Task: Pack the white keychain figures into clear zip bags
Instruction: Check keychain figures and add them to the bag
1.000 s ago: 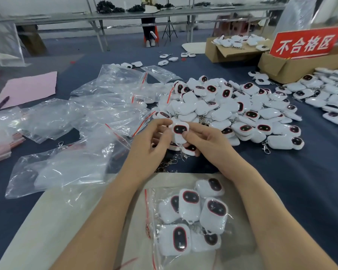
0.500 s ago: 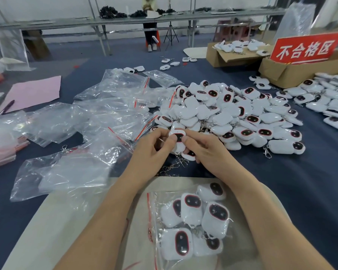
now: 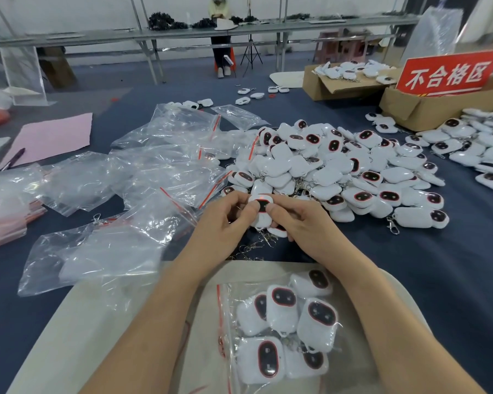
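Head view: 1 zip bag (image 3: 350,351) nearest the person holds approx 6 figures. Fingers of left hand (image 3: 222,220) & right hand (image 3: 302,223) pinch 1 keychain figure (image 3: 261,216) by the unpacked pile (image 3: 339,169); empty bags (image 3: 165,166) on table (image 3: 439,280). Most remains, I'd say.

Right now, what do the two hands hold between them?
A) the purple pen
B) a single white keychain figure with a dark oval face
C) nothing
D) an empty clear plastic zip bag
B: the left hand and right hand both pinch one white keychain figure with a dark oval face, in front of the loose pile.
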